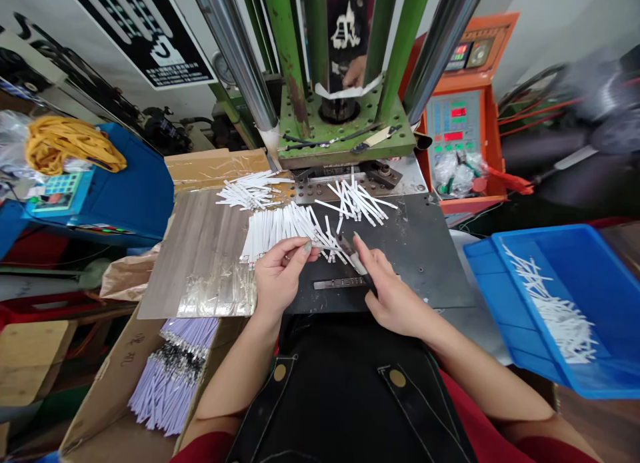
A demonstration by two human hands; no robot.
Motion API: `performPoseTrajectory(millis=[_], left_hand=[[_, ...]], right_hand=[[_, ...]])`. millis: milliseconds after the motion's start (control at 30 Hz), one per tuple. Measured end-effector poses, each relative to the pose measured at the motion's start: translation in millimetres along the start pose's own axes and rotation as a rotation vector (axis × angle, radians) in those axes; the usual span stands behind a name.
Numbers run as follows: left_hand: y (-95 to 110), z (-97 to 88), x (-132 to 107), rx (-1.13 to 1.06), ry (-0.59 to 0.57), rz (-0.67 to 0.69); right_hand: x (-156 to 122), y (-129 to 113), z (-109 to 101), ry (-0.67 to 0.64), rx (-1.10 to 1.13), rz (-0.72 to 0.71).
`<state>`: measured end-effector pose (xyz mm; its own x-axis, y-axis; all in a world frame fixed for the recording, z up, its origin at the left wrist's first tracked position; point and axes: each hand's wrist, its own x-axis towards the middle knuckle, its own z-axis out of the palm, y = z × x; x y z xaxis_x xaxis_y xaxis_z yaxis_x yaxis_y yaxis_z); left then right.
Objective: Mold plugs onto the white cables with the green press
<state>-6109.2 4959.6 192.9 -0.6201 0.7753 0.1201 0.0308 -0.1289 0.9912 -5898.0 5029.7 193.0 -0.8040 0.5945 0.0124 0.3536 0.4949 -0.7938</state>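
Note:
My left hand [284, 271] is closed, thumb against fingers, on the end of a thin white strip [325, 246]. My right hand [393, 291] is wrapped round the black handle of a small knife [356, 262], whose blade points towards the strip. The blade's tip is hard to make out among the strips. Just beyond my left hand lies a row of white strips [273, 231] side by side. Two looser piles, a left pile [250, 190] and a right pile [357, 202], lie farther back. A narrow metal bar [337, 284] rests on the dark plate between my hands.
A green press [345, 146] with steel columns stands at the back. An orange control box [457, 116] is to its right. A blue bin [615, 303] with white strips sits at the right. Purple strips [173, 383] fill part of a cardboard box [107, 410] at lower left.

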Motion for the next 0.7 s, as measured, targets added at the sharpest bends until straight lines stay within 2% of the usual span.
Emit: performPoseTrajectory(millis=[167,500,700], left_hand=[[-1.7,4.0,-3.5,-0.024,0.043,-0.011],[-7.5,12.9,-12.9,0.143,0.186,0.084],[-10.9,12.8,-14.9,0.224,0.202,0.165]], right_hand=[[1.2,-1.0,13.7,0.053,-0.194,-0.052],[2.7,-12.4,24.7,0.087,-0.235,-0.023],[3.0,-13.0,26.5,0.065,-0.190,0.001]])
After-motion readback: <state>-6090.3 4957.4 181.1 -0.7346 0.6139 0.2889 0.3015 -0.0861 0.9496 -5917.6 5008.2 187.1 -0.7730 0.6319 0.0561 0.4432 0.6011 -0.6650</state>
